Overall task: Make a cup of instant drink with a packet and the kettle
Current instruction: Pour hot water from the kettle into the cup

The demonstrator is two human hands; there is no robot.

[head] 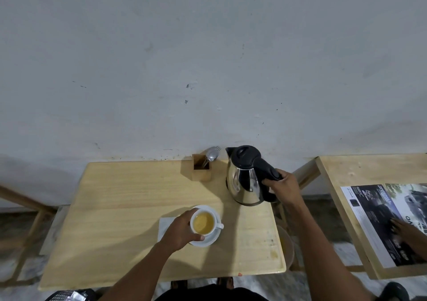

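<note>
A white cup [204, 224] full of pale yellow drink stands on a white saucer [209, 240] near the middle of the wooden table [120, 208]. My left hand [182, 230] wraps the cup's left side, thumb at its near rim. The steel kettle [243, 185] with a black lid stands upright at the table's back right. My right hand [285, 184] grips its black handle. No packet shows on the table.
A wooden holder [201, 170] with a spoon and fork stands left of the kettle, against the wall. A white napkin [164, 228] lies under the saucer's left edge. A second table [360, 173] at right holds a magazine [388, 219] with another person's hand [409, 231] on it.
</note>
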